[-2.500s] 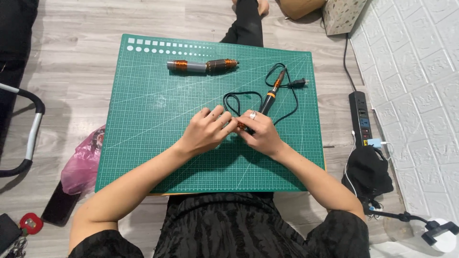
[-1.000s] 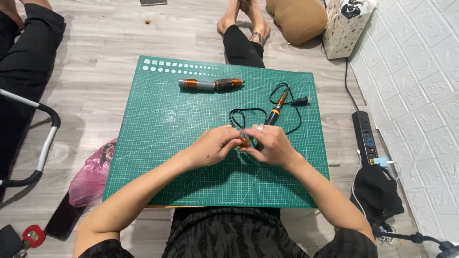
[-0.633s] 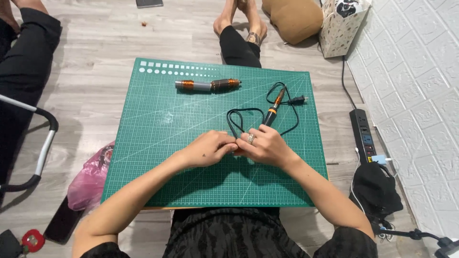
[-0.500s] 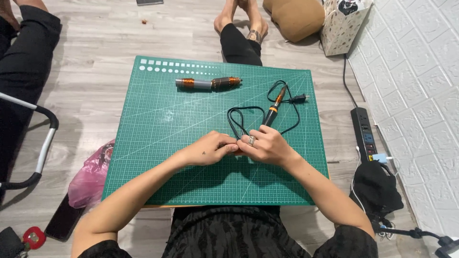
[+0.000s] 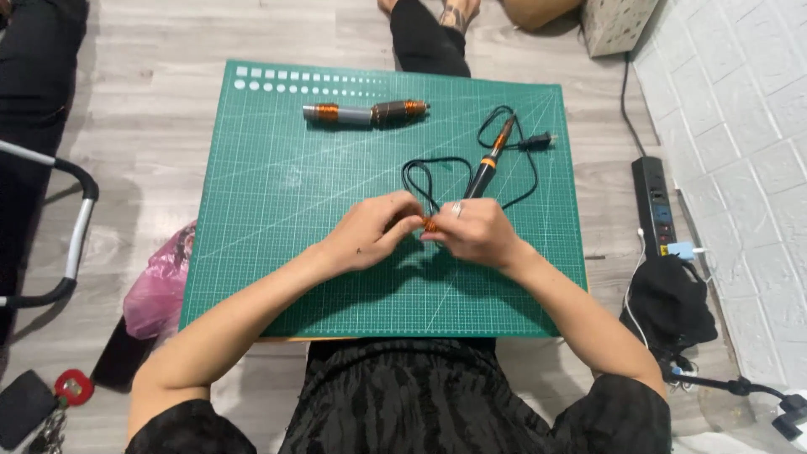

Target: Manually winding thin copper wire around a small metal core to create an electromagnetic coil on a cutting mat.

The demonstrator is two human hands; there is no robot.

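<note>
Far left of the frame there was a curved grey-and-black bar [image 5: 74,220] over the wood floor [image 5: 151,101], with a pink plastic bag [image 5: 158,282] tucked against the lower left edge of the green cutting mat [image 5: 277,193] and a red-and-black bunch of keys [image 5: 59,395] down in the bottom left corner. On the mat, upper middle, lay a silver and orange cylinder tool [image 5: 366,112], on its side and well apart from the hands. Around the center of the frame the left hand [image 5: 370,231] and the right hand [image 5: 472,231] met fingertip to fingertip, both pinched shut on a small orange piece [image 5: 429,224] between them; it was mostly covered, so I couldn't tell what it was exactly. Just above the right hand sat a black soldering iron [image 5: 487,164] with an orange band, tilted on the mat, its black cord [image 5: 420,172] looping to the left and around to a plug near the mat's upper right edge. Further right, off the mat, a black power strip [image 5: 654,206] lay on the floor beside the white brick wall [image 5: 740,126], and a black cloth bundle [image 5: 672,303] sat just below it.
</note>
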